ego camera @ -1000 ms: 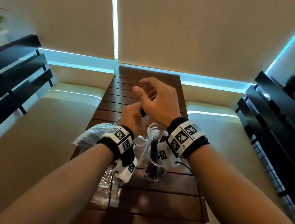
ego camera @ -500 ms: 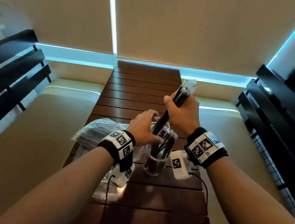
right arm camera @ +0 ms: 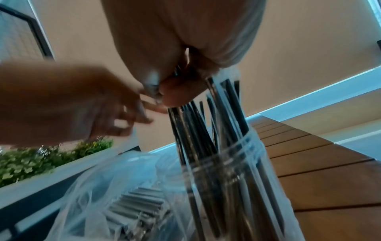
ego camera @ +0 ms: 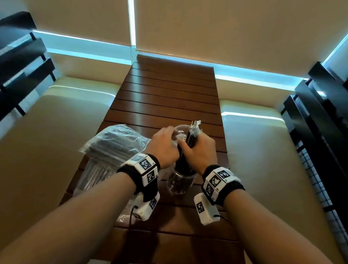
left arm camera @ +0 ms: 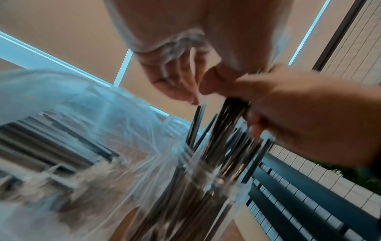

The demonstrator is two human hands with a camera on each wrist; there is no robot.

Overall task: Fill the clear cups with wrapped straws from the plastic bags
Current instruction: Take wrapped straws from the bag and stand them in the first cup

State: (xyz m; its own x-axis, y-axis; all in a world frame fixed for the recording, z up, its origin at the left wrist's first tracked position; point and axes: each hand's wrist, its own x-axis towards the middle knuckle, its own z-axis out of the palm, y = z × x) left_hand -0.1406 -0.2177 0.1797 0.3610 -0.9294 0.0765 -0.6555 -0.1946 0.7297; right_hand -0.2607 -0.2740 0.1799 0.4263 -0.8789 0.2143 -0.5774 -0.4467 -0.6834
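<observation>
A clear cup (ego camera: 179, 186) (right arm camera: 226, 179) stands on the brown slatted table (ego camera: 165, 90), holding several black wrapped straws. My right hand (ego camera: 200, 152) (right arm camera: 185, 84) grips a bundle of wrapped straws (ego camera: 193, 134) (left arm camera: 230, 117), whose lower ends are inside the cup. My left hand (ego camera: 166, 145) (left arm camera: 179, 81) hovers at the cup's left, its loosely bent fingers touching the straw tops. To the left lies a clear plastic bag (ego camera: 111, 150) (right arm camera: 123, 195) full of more straws.
More crumpled clear plastic (ego camera: 123, 212) lies on the table near my left wrist. Cream bench cushions (ego camera: 35, 165) flank the table on both sides. Black slatted railings (ego camera: 327, 139) stand left and right. A planter with green leaves (right arm camera: 31, 163) sits behind the bag.
My right hand has brought the straw bundle down from above the cup into it. My left hand has stayed at the cup's rim.
</observation>
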